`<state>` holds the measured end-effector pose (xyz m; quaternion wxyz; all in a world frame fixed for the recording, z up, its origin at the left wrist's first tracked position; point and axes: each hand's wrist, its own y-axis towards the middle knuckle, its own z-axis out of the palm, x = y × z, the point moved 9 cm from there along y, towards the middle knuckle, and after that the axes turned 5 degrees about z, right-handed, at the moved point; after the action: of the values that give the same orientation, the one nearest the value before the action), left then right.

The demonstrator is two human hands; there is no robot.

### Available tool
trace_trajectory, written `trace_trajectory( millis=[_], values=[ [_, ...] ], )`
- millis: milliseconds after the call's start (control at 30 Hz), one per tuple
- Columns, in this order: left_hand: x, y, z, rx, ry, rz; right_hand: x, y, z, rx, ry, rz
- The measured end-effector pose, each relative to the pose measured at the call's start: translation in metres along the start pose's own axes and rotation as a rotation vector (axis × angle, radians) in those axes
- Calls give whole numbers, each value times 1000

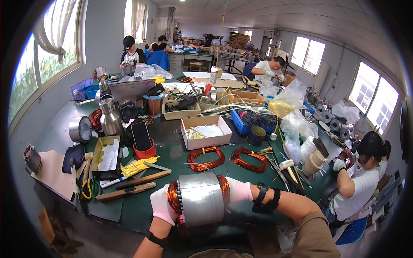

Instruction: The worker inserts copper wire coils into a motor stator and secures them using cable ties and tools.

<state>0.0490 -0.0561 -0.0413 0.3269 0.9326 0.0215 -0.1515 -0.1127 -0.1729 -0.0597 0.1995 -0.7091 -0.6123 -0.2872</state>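
Observation:
A grey metal motor stator (202,198) lies on its side at the table's near edge. Copper windings (174,198) bulge out of both its ends. My left hand (161,204), in a pale pink-and-white glove, grips the left end beside the copper. At the other end, my gloved right hand (238,190) holds the stator, its fingers partly hidden by the winding. Two loose oval copper coils, a left one (206,159) and a right one (249,160), rest on the green tabletop just beyond it.
Wooden sticks (129,191), scissors (89,188) and yellow strips (140,166) lie left. A phone (140,136) leans in a red bowl. Ahead stands a box of white slips (206,131). A mallet (287,165) and white spools (308,149) are right. A co-worker (361,180) sits at right.

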Motion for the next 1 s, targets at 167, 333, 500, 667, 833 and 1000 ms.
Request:
trace_trajectory(
  millis=[167,333,500,667,833,1000],
  values=[
    [2,0,0,2,-4,-10,-16,1,5,41,-57,85],
    [-3,1,-9,33,-2,2,-32,-3,16,105,-103,142],
    [-4,-2,-9,120,-27,53,-24,-9,10,-144,-315,41],
    [1,-12,-25,8,-141,9,-28,-13,20,-179,-296,33],
    [4,-10,-35,-128,-376,44,-32,-8,19,-268,-321,-80],
    [15,0,-29,46,-516,-61,-28,-10,10,-82,-383,102]
  ],
)
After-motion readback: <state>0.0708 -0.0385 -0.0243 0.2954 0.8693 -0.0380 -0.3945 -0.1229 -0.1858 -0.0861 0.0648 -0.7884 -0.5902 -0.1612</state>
